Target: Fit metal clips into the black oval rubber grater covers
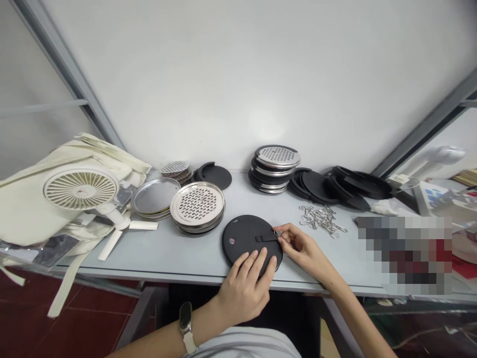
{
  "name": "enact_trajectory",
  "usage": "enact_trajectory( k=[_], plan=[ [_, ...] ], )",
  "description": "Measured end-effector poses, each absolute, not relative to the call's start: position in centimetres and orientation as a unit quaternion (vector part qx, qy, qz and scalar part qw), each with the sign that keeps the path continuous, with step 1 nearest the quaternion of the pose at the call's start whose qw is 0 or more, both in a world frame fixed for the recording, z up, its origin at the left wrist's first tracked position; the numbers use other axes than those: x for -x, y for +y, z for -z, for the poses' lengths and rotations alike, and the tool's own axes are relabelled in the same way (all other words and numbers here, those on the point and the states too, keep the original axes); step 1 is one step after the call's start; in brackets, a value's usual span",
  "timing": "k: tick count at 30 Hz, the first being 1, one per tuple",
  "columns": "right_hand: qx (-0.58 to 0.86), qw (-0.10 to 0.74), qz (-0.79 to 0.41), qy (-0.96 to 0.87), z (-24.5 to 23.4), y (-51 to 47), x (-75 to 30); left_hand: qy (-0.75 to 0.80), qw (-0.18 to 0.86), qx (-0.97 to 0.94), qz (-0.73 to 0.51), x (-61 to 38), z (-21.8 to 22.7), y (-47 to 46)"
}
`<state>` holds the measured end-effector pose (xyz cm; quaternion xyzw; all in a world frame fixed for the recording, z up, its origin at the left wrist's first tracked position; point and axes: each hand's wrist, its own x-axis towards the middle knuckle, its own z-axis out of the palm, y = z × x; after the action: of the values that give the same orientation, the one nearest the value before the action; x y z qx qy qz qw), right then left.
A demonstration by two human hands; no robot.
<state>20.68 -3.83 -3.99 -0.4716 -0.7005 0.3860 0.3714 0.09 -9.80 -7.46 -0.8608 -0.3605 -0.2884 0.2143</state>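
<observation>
A round black disc (244, 228) lies at the table's front edge, with a short black strap (269, 238) across its face. My left hand (249, 283) rests on the disc's near side, fingers stretched out and lying flat. At the disc's right edge, my right hand (296, 246) pinches a small metal clip (276, 232) by the strap's end. The fingers partly hide the clip, and I cannot tell if it is fastened. To the right is a loose pile of wire clips (322, 219). Left of the disc stands a stack of round metal grater plates (197, 203).
Plain metal discs (155, 196) and smaller grater plates (175, 168) are at the left. Behind stand stacked graters in black holders (276, 166) and several black discs (318, 185). A white fan (82, 189) lies on a cream bag (22, 199). A blurred patch (406, 256) covers the right.
</observation>
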Motion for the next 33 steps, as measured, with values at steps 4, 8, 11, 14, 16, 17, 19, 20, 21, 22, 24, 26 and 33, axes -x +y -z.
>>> enact_trajectory(
  k=[4, 8, 11, 14, 16, 17, 19, 20, 21, 22, 24, 26, 33],
  plan=[
    [0.473, 0.366, -0.39, -0.7, 3.91, -3.82, -20.66, -0.363, 0.218, 0.859, 0.287, -0.09, 7.48, -9.81],
    [0.47, 0.362, -0.396, -0.701, 4.04, -3.78, -20.74, -0.367, 0.222, 0.858, 0.281, -0.09, 7.52, -9.83],
    [0.469, 0.364, -0.398, -0.7, 4.08, -3.8, -20.75, -0.366, 0.219, 0.859, 0.283, -0.1, 7.52, -9.85],
    [0.472, 0.37, -0.393, -0.697, 3.9, -3.88, -20.64, -0.368, 0.217, 0.859, 0.281, -0.11, 7.53, -9.86],
    [0.475, 0.374, -0.391, -0.694, 3.74, -3.94, -20.55, -0.369, 0.217, 0.859, 0.282, -0.12, 7.56, -9.86],
    [0.476, 0.375, -0.393, -0.692, 3.67, -3.96, -20.51, -0.368, 0.216, 0.859, 0.284, -0.12, 7.57, -9.85],
    [0.476, 0.374, -0.397, -0.69, 3.6, -3.97, -20.48, -0.367, 0.215, 0.859, 0.286, -0.1, 7.59, -9.83],
    [0.475, 0.373, -0.4, -0.689, 3.6, -3.97, -20.49, -0.365, 0.214, 0.86, 0.286, -0.1, 7.59, -9.82],
    [0.474, 0.373, -0.402, -0.689, 3.62, -3.97, -20.5, -0.365, 0.214, 0.86, 0.285, -0.1, 7.59, -9.82],
    [0.473, 0.372, -0.405, -0.689, 3.65, -3.96, -20.51, -0.365, 0.215, 0.86, 0.283, -0.1, 7.59, -9.82],
    [0.473, 0.374, -0.405, -0.687, 3.71, -3.94, -20.53, -0.368, 0.217, 0.86, 0.281, -0.12, 7.57, -9.83],
    [0.474, 0.377, -0.403, -0.686, 3.73, -3.92, -20.5, -0.371, 0.218, 0.858, 0.281, -0.14, 7.56, -9.84],
    [0.48, 0.37, -0.38, -0.699, 3.47, -3.96, -20.45, -0.369, 0.216, 0.858, 0.286, -0.15, 7.54, -9.85]
  ],
)
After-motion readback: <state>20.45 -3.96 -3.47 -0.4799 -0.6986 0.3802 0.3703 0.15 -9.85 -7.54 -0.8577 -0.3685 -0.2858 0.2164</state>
